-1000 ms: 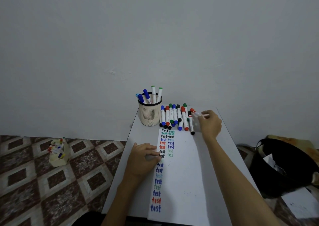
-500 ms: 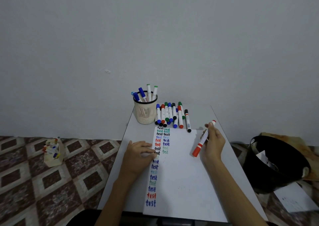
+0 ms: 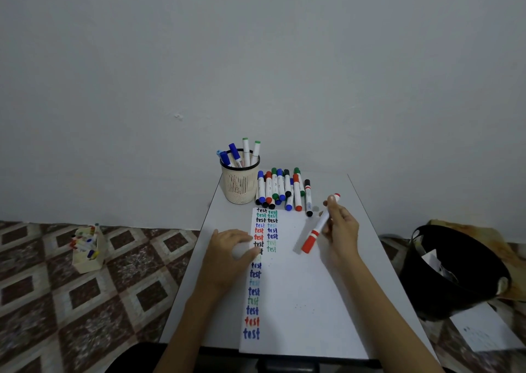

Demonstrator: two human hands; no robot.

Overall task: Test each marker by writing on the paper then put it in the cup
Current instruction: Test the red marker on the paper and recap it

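Now red marker (image 3: 318, 228) gripped in right hand (image 3: 340, 226).

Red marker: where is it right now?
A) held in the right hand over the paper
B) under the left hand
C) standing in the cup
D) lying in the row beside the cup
A: the right hand grips the red marker above the paper, capped end pointing down at the sheet, while the left hand rests on the paper's left edge.

Cannot read the words on the paper (image 3: 296, 287) beneath the left hand (image 3: 230, 251). Cannot see the middle of the red marker (image 3: 310, 241) inside the right hand (image 3: 340, 230). Cannot make out print on the lying markers (image 3: 280, 186), nor the blurred contents of the floor box (image 3: 86, 259).
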